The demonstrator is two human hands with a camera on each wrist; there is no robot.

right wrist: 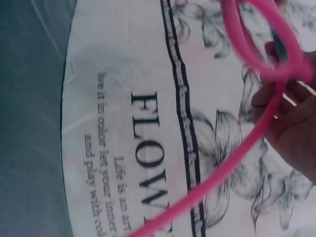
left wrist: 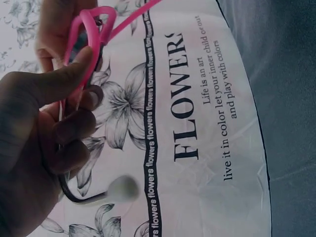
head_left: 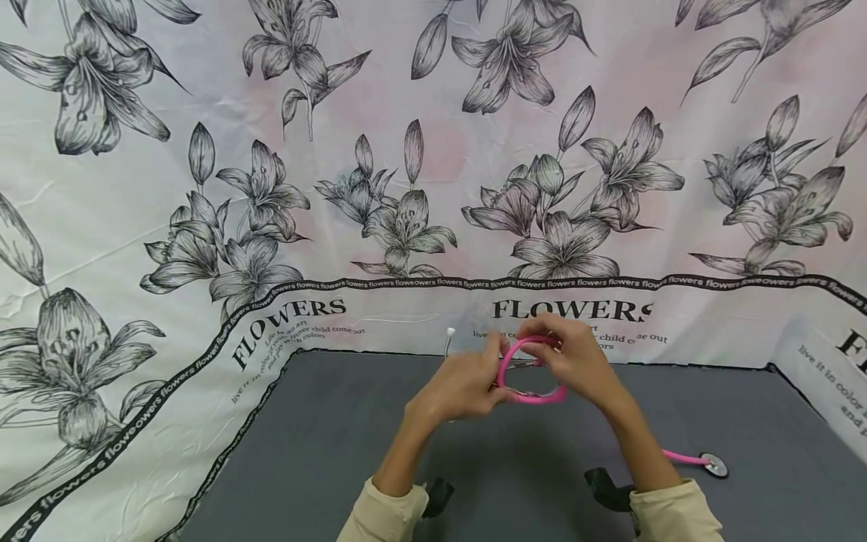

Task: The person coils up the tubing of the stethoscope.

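Note:
A pink stethoscope (head_left: pixel 552 396) is held up over the dark table by both hands, its tubing bent into a loop. My left hand (head_left: pixel 463 382) grips it at the loop's left side, fingers curled round the metal ear tubes and pink tubing. Below those fingers a white eartip (left wrist: pixel 123 189) sticks out on a curved metal tube. On the loop's other side, my right hand (head_left: pixel 577 360) pinches the pink tubing (right wrist: pixel 232 165), which trails away from it. The chestpiece (head_left: pixel 714 464) lies on the table beyond the right forearm, which hides part of the tubing.
A dark grey cloth-like surface covers the table (head_left: pixel 305 452). Behind and to the left stands a white sheet (head_left: pixel 379 90) printed with lilies and lettering. Black bands (head_left: pixel 439 498) sit near both cuffs.

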